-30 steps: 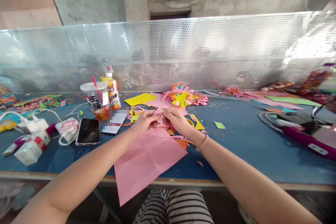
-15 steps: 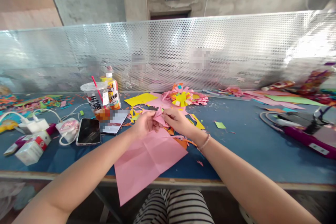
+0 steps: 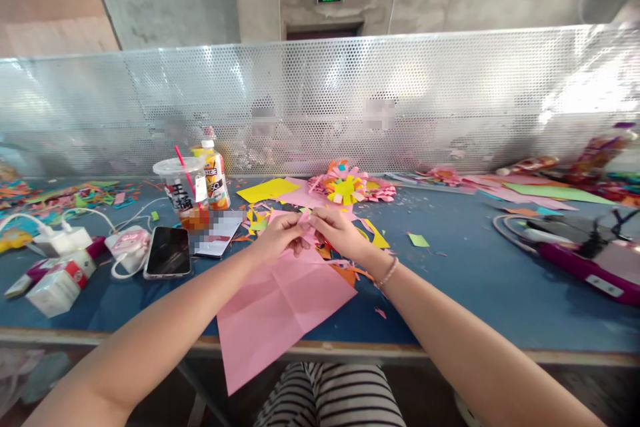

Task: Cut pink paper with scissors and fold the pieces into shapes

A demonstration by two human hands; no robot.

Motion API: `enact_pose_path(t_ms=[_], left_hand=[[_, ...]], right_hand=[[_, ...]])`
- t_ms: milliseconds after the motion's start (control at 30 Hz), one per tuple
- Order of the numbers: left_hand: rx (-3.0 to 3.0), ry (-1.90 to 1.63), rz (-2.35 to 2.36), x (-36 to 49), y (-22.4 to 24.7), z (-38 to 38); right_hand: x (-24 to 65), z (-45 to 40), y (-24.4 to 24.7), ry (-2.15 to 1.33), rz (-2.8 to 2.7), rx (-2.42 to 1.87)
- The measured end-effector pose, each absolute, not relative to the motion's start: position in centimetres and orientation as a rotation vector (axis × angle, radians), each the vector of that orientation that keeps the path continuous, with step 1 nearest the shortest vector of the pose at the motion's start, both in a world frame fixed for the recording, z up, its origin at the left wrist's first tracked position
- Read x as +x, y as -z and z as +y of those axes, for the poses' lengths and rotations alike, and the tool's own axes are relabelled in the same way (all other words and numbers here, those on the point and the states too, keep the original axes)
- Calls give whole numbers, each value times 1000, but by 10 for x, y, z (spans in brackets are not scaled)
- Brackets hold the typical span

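Both my hands meet over the table, pinching a small folded piece of pink paper. My left hand has its fingers closed on the paper's left side. On the other side my right hand grips its upper edge, and the fingers of both hands partly cover it. Beneath them lies a larger creased sheet of pink paper, one corner hanging past the table's front edge. Orange scraps show under my right wrist. Behind my hands stands a layered paper flower in pink and yellow.
A drink cup with a red straw and a bottle stand at the back left. Near them lie a phone, chargers and a small box. A purple device with a cable sits right. A perforated metal screen closes the back.
My fingers have drawn closer together around the small pink paper, which now shows less between them. The large pink sheet stays in place.
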State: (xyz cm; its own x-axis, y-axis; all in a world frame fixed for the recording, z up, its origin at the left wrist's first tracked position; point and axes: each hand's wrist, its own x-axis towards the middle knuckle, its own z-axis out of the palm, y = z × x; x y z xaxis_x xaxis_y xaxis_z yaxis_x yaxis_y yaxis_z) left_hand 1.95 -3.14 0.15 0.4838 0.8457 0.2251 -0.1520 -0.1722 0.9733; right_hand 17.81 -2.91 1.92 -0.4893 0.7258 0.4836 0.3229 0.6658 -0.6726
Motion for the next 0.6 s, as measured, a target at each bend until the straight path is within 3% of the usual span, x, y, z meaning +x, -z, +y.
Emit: enact_pose_path(t_ms=[433, 600], left_hand=[[990, -810, 741, 19, -8, -31], [856, -1007, 668, 20, -6, -27]], right_hand=[[181, -27, -16, -200, -2202, -756], [190, -23, -18, -163, -2299, -732]])
